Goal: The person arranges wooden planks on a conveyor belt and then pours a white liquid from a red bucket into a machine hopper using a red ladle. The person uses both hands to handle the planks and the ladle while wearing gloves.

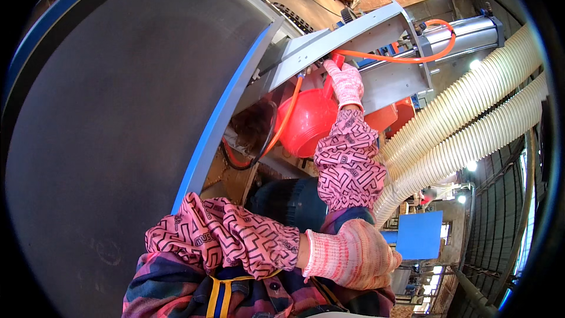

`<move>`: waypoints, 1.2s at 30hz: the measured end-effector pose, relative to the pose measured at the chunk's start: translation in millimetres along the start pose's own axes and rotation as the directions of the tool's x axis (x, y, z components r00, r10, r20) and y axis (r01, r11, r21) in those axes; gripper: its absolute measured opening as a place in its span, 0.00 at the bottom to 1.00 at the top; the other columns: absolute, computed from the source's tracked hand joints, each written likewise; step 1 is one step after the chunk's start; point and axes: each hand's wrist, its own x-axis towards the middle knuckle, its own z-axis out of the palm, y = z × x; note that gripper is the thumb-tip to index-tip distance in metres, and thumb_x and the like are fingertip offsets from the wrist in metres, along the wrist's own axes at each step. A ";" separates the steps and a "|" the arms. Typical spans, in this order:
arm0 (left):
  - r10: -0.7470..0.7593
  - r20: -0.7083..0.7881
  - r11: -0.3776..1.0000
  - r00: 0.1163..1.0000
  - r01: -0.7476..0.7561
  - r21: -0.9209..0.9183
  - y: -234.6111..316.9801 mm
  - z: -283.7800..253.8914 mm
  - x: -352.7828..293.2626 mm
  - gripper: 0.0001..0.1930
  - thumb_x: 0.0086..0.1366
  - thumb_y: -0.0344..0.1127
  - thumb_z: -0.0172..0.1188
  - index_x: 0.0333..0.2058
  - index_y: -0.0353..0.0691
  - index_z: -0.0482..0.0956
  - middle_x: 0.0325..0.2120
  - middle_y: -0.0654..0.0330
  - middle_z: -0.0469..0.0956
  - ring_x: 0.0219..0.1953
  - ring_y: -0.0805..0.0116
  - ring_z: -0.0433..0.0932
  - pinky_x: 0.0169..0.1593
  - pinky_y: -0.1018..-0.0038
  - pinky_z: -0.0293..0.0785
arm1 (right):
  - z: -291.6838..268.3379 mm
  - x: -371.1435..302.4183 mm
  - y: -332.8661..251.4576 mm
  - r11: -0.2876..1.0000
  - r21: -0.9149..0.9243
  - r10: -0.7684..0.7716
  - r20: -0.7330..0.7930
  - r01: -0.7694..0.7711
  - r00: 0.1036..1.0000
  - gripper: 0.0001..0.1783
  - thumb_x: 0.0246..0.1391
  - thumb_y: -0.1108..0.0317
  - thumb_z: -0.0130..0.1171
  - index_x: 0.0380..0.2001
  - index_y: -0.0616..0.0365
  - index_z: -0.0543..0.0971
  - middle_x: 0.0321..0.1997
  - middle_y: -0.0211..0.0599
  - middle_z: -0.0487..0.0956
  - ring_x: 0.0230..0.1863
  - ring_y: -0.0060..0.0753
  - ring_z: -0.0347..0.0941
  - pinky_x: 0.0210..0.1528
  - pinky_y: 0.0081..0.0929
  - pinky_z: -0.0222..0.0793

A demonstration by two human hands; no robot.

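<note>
My right hand (347, 84), in a pink-and-white knitted glove, is closed around the handle of a red plastic dipper (306, 119). The dipper's round bowl hangs below the hand, beside a grey metal machine frame (306, 53). An orange air hose (288, 112) runs down next to the bowl. My left hand (352, 254), gloved alike, is held across my body near my right elbow. Its fingers curl away from view, and what they hold, if anything, is hidden. Patterned pink sleeve covers are on both forearms.
A wide dark belt (112, 118) with a blue side rail (220, 118) fills the left. Two ribbed cream ducts (465, 88) rise at the right, below a metal air cylinder (459, 38). A dark motor (288, 203) sits under the frame. A blue panel (419, 234) stands farther off.
</note>
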 end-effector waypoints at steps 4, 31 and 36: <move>0.003 -0.033 0.989 0.999 0.002 0.148 0.8 4.1 -3.9 0.12 0.65 0.40 0.50 0.45 0.45 0.71 0.30 0.57 0.74 0.26 0.59 0.79 0.29 0.57 0.77 | -6.9 -10.3 -10.1 0.999 0.045 0.021 0.031 -0.023 0.999 0.28 0.51 0.38 0.56 0.40 0.52 0.83 0.37 0.45 0.83 0.42 0.47 0.80 0.47 0.41 0.72; -0.352 -0.144 0.844 0.925 0.381 0.378 10.4 -20.5 21.1 0.12 0.65 0.38 0.47 0.39 0.35 0.72 0.27 0.51 0.79 0.26 0.58 0.81 0.31 0.62 0.80 | 7.3 10.2 8.8 1.000 -0.003 -0.024 -0.030 0.024 0.999 0.30 0.49 0.36 0.58 0.38 0.52 0.84 0.36 0.45 0.83 0.41 0.47 0.79 0.47 0.40 0.71; -0.336 -0.196 0.770 0.921 0.388 0.507 2.0 -24.8 21.9 0.13 0.65 0.38 0.46 0.39 0.34 0.72 0.25 0.50 0.80 0.24 0.58 0.81 0.29 0.64 0.81 | 8.0 10.5 11.0 0.998 -0.011 -0.055 -0.044 0.055 0.998 0.31 0.50 0.36 0.58 0.38 0.55 0.84 0.35 0.45 0.83 0.41 0.47 0.79 0.47 0.41 0.70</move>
